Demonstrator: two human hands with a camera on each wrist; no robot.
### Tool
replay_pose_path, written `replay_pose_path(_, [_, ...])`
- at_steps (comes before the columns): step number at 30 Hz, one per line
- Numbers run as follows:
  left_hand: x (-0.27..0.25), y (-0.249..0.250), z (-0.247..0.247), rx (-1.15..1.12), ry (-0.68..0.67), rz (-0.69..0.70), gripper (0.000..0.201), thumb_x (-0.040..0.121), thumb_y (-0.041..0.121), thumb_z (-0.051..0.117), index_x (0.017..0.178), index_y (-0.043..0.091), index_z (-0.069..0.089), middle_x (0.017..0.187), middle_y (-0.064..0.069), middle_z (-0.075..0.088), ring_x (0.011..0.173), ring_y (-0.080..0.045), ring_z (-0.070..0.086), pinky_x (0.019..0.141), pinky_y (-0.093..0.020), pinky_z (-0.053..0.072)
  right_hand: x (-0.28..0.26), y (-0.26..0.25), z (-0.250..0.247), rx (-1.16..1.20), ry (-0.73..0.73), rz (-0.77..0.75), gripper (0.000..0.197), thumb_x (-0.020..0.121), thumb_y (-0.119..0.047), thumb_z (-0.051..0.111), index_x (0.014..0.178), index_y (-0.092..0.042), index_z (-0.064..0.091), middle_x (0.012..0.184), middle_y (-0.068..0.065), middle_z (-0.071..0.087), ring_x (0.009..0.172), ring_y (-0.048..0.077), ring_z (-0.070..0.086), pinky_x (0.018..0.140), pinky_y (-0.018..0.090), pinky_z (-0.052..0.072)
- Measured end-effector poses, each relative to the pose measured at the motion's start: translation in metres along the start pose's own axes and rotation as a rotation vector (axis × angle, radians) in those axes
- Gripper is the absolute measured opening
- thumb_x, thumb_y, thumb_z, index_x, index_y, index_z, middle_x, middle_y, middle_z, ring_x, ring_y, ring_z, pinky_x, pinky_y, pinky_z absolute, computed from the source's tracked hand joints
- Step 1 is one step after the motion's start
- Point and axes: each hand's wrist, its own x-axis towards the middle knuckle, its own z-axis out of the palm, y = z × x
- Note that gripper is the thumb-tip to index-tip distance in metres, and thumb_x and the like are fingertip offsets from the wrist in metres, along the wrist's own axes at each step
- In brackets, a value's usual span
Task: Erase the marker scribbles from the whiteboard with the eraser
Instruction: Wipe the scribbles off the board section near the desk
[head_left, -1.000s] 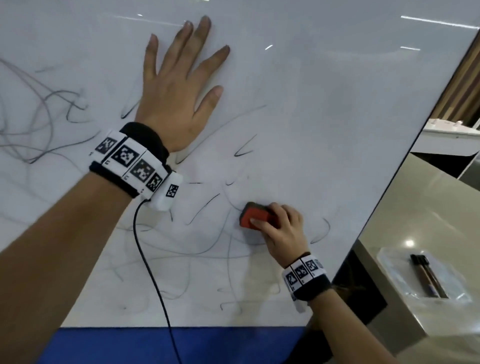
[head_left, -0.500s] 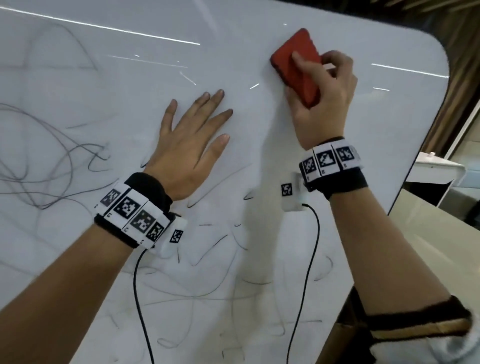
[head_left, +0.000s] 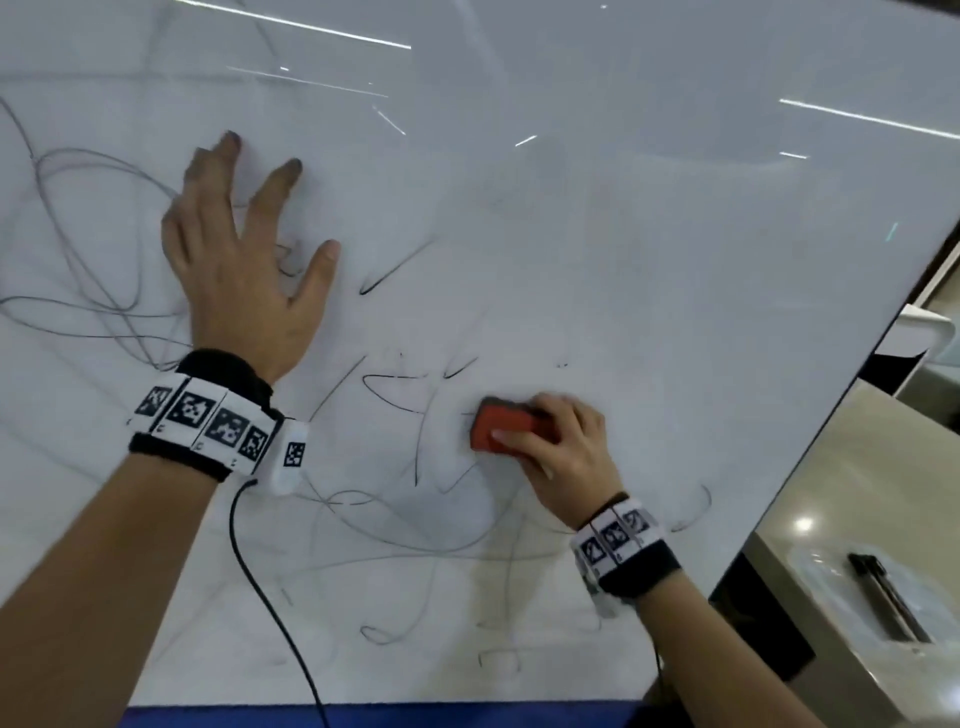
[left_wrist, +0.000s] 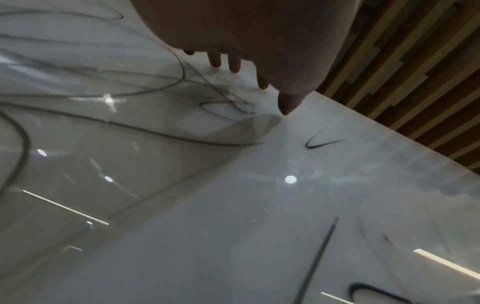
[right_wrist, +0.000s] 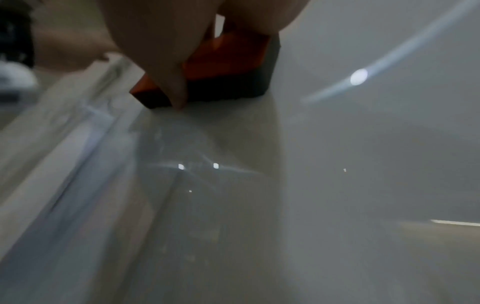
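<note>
Red felt-faced block eraser (head_left: 511, 434) pinched in right hand (head_left: 563, 457), pressed to glossy whiteboard (head_left: 623, 260) among black marker scribbles (head_left: 395, 395). Left hand (head_left: 244, 270) flat, fingers spread, holding nothing. Likely risk: light pressure smearing ink; bracing palm smudging lines beneath.

Dim wrist views – glare streaks, motion blur – brighter head view.

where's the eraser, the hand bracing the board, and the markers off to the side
eraser (head_left: 506, 434): head view, on its orange back, left of the gripping fingers.
left hand (head_left: 244, 275): head view, on the back of the hand.
markers (head_left: 883, 590): head view, on the dark barrels.
</note>
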Motion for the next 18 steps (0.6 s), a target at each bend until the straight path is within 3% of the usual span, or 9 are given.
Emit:
replay_pose_path(4, [0.001,-0.002,-0.001,-0.02,0.001,0.015,0.059,0.105,0.051,0.052,0.158,0.029,0.039,0.17,-0.012,0.022,0.158,-0.033,0.019,0.123,-0.051,0.014,0.113,0.008,-0.036,0.01,0.151,0.124,0.033,0.08,-0.017,0.082,0.11,-0.029,0.077,0.129,0.012,0.056,0.111,0.031,0.048,0.099,0.044,0.041])
replay_pose_path(11, [0.001,-0.003,0.001,-0.028,0.011,0.019,0.056,0.106,0.051,0.048,0.157,0.028,0.04,0.169,-0.011,0.023,0.158,-0.033,0.019,0.123,-0.053,0.014,0.275,-0.002,-0.067,-0.073,0.421,0.165,0.035,0.075,-0.029,0.075,0.111,-0.028,0.076,0.121,0.012,0.061,0.106,0.03,0.057,0.09,0.026,0.036])
replay_pose_path(14, [0.001,0.001,0.003,-0.059,0.038,0.005,0.053,0.106,0.047,0.049,0.155,0.028,0.043,0.169,-0.01,0.024,0.157,-0.032,0.02,0.123,-0.051,0.016,0.272,-0.022,-0.053,-0.104,0.412,0.123,0.032,0.079,-0.028,0.076,0.111,-0.027,0.077,0.122,0.015,0.062,0.105,0.032,0.058,0.088,0.032,0.04])
replay_pose_path(18, [0.002,0.001,0.0,-0.051,0.033,-0.003,0.05,0.106,0.042,0.048,0.154,0.029,0.044,0.168,-0.01,0.026,0.157,-0.032,0.022,0.123,-0.053,0.017,0.163,-0.031,-0.017,-0.074,0.12,-0.068,0.029,0.087,-0.021,0.078,0.115,-0.029,0.078,0.127,0.017,0.06,0.112,0.037,0.056,0.099,0.046,0.042])
